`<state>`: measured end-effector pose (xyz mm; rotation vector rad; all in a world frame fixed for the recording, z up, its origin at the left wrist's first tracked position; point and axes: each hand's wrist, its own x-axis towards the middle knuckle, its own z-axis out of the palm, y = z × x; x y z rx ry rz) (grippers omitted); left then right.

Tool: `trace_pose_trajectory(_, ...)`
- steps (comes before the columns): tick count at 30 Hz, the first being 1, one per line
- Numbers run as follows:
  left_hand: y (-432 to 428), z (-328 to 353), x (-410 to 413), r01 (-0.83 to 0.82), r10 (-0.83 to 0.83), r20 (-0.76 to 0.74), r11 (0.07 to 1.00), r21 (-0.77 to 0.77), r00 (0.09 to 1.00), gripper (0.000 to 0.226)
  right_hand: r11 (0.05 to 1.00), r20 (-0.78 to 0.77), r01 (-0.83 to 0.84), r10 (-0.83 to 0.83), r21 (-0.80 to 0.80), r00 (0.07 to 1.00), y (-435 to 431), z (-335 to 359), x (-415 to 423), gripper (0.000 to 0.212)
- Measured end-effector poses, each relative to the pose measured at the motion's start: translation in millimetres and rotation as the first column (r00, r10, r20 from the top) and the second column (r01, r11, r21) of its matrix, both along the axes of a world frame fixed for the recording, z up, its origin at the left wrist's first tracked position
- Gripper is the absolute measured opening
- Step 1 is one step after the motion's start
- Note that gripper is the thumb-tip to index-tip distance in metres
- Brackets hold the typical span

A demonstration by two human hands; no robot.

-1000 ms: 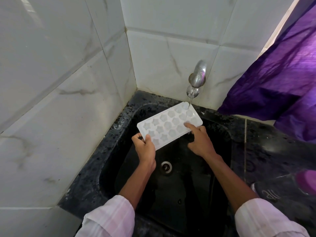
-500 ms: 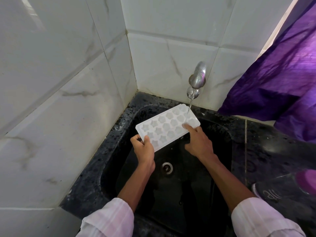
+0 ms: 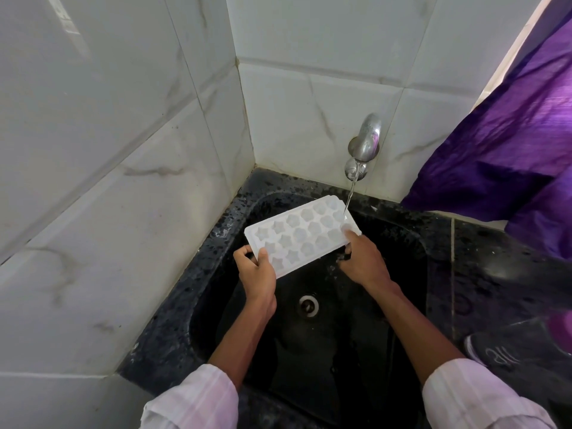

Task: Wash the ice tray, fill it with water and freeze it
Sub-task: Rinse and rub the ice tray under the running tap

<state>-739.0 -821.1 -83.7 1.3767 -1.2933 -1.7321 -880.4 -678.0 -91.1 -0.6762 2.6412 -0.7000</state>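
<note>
A white ice tray (image 3: pixel 301 233) with several star-shaped cells is held over the black sink (image 3: pixel 402 243). My left hand (image 3: pixel 257 270) grips its near left corner, thumb on top. My right hand (image 3: pixel 363 261) holds the tray's right edge, a finger on top near the far right cells. A thin stream of water runs from the steel tap (image 3: pixel 363 144) on the back wall onto the tray's far right corner.
The sink's drain (image 3: pixel 308 305) lies below the tray. White marble-look tiles (image 3: pixel 123 181) close in the left and back. A purple curtain (image 3: pixel 510 150) hangs at the right above the black counter (image 3: pixel 501 289). A dark item with a purple part (image 3: pixel 526 348) lies on the counter.
The tray has shifted slightly left and down, so the stream now lands at its far right corner. My right hand has slid along the right edge toward the stream.
</note>
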Motion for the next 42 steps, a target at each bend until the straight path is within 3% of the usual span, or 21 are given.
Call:
trace_pose_trajectory(6,-1,2,5,0.035,-0.035,-0.027,0.999,0.017,0.999,0.012,0.999,0.068,-0.007,0.003,0.051,0.998,-3,-1,-7,0.082)
trace_pose_trajectory(9,0,7,5,0.039,-0.039,-0.057,0.999,-0.007,0.998,0.014,0.962,0.218,0.188,-0.144,-0.197,0.965,-9,-4,4,0.075)
trace_pose_trajectory(11,2,10,8,0.064,-0.067,-0.06,0.996,-0.058,0.996,0.018,0.824,0.49,0.434,-0.226,-0.365,0.842,-13,-7,14,0.068)
trace_pose_trajectory(14,4,10,18,0.133,-0.141,-0.033,0.976,-0.174,0.989,0.02,0.557,0.82,0.727,-0.135,-0.402,0.556,-20,-15,27,0.065)
trace_pose_trajectory(17,6,7,32,0.223,-0.238,-0.007,0.918,-0.329,0.971,0.019,0.347,0.933,0.876,-0.004,-0.336,0.359,-26,-23,36,0.063)
trace_pose_trajectory(20,4,5,45,0.304,-0.318,0.04,0.851,-0.429,0.947,0.018,0.252,0.962,0.929,0.059,-0.272,0.266,-30,-28,43,0.042)
trace_pose_trajectory(23,3,0,54,0.376,-0.377,0.102,0.785,-0.492,0.921,0.019,0.228,0.977,0.951,0.102,-0.207,0.188,-33,-32,49,0.026)
trace_pose_trajectory(26,4,-3,65,0.444,-0.428,0.17,0.701,-0.558,0.888,0.018,0.227,0.98,0.956,0.113,-0.187,0.165,-36,-34,56,0.032)
trace_pose_trajectory(29,6,-3,72,0.465,-0.442,0.213,0.604,-0.647,0.871,0.018,0.285,0.974,0.935,0.148,-0.209,0.173,-39,-36,63,0.036)
trace_pose_trajectory(32,8,-3,73,0.46,-0.425,0.267,0.461,-0.758,0.865,0.015,0.34,0.963,0.912,0.217,-0.23,0.162,-43,-34,65,0.053)
trace_pose_trajectory(37,9,-6,76,0.496,-0.442,0.387,0.158,-0.854,0.809,0.016,0.331,0.905,0.897,0.397,-0.294,0.15,-43,-26,67,0.086)
trace_pose_trajectory(39,8,-9,79,0.519,-0.437,0.452,0.041,-0.853,0.778,0.017,0.336,0.874,0.882,0.461,-0.331,0.152,-43,-23,68,0.088)
trace_pose_trajectory(42,6,-10,85,0.559,-0.437,0.542,-0.102,-0.823,0.718,0.019,0.345,0.88,0.875,0.446,-0.339,0.165,-45,-23,72,0.073)
